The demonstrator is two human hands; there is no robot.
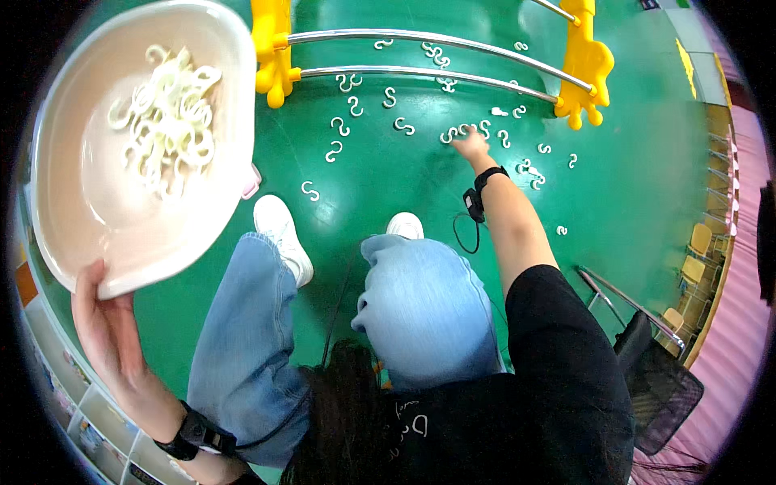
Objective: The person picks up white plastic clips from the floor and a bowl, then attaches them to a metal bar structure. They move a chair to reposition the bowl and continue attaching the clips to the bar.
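My left hand (pixel 105 323) grips the near rim of a large pale basin (pixel 230 81), raised at the left and tilted toward me. A tangled heap of white S-shaped hooks (pixel 174 121) lies inside it. My right hand (pixel 472 147) is stretched down to the green floor with the thumb and fingers apart, close around a few loose hooks. One S-hook (pixel 447 137) lies just left of the fingertips and another hook (pixel 485 128) just right of them. The hand partly hides a hook between these; contact is too small to tell.
More S-hooks (pixel 404 126) are scattered over the green floor (pixel 364 162). A rack with metal bars (pixel 436 36) and yellow end pieces (pixel 586 69) stands ahead. At the right are a black mesh chair (pixel 659 396) and small yellow chairs (pixel 693 271); white shelving (pixel 101 412) lines the lower left.
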